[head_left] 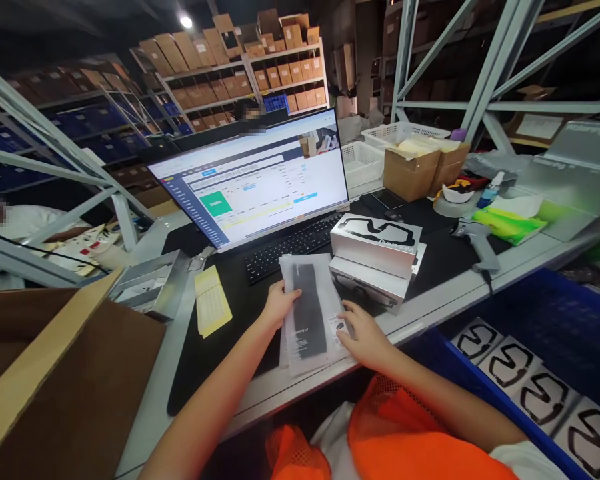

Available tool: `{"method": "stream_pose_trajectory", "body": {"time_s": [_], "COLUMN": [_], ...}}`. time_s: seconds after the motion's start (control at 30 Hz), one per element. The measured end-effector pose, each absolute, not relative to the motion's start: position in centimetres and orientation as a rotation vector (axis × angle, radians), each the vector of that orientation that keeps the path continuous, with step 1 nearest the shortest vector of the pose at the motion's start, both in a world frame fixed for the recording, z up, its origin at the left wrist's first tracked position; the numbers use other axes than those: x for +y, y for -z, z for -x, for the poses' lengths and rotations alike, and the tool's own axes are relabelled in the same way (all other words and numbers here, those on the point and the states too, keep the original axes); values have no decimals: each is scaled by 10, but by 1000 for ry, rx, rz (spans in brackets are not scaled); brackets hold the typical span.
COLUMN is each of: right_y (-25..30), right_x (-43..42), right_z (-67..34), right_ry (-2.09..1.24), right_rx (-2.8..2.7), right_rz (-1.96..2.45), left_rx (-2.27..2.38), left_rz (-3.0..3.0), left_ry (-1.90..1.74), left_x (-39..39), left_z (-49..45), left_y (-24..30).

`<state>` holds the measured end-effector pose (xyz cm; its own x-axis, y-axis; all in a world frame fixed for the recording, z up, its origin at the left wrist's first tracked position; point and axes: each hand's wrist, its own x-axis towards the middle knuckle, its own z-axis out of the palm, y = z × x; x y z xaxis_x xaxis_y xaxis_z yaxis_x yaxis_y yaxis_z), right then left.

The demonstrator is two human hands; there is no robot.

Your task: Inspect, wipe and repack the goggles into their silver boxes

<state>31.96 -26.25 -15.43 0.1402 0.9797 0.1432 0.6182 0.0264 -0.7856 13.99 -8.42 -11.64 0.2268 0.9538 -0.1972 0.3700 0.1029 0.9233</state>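
Observation:
A clear plastic bag (307,313) with a long black item inside lies on the black desk mat (230,313), in front of the keyboard (290,247). My left hand (279,303) grips the bag's left edge, fingers curled over it. Over at the bag's lower right corner, my right hand (363,333) rests with its fingers pressed down by a small white label. Two white boxes (377,257) printed with a black glasses outline are stacked just right of the bag.
A monitor (255,177) stands behind the keyboard. Yellow label sheets (211,300) lie left of the bag, a barcode scanner (477,243) to the right. A blue bin (535,373) holds several more glasses boxes. An open cardboard box (55,380) sits at lower left.

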Motion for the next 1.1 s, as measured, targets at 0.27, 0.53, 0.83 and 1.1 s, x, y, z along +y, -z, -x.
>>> {"method": "stream_pose_trajectory", "body": {"time_s": [0.27,0.53,0.83,1.1], "right_y": [145,80,1,-34], "right_x": [-251,-252,-231,-223], "right_z": [-316,-322,-380,-497], "right_ry": [-720,-664,-1169,-928], "right_rx": [-1510,-1351,-972,-831], "right_rz": [1625,1365,843,963], "left_rx": [1237,1252,784,452], "left_rz": [-1449,-1692,-1839,-1889], "left_ry": [-636,-1258,-1422,-1176], "left_x": [-71,-114,-161,-136], "left_z": [-132,-99,-174,-226], "left_y": [121,65,-19,-20]}}
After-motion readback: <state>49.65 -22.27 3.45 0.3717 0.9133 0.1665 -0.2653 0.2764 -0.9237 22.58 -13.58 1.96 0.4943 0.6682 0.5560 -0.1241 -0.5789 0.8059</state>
